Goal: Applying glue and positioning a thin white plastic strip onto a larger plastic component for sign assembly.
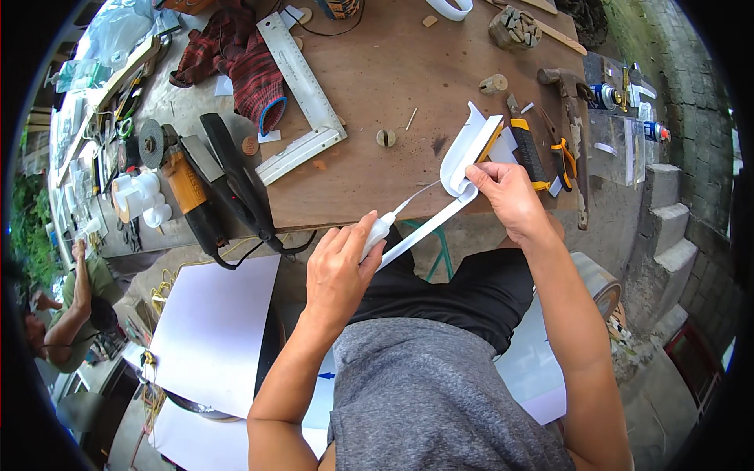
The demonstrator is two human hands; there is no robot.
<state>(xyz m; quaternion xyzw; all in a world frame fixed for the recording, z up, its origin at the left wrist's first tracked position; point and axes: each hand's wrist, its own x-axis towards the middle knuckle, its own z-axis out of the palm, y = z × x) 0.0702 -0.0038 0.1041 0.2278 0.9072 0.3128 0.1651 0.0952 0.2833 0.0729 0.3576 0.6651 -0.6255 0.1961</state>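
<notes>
My left hand is closed around a small white squeeze bottle. The bottle's long thin nozzle points up and right, its tip close to a bent white plastic piece. My right hand pinches that piece at its lower right, thumb on top, by the bench's front edge. A white strip runs from the curved end down toward my left hand and passes partly behind it. Something yellow-orange shows along the piece's right side; I cannot tell what it is.
On the wooden bench lie a metal square, a dark red glove, an angle grinder, a hammer and orange-handled pliers. White sheets lie at lower left. Another person is at far left.
</notes>
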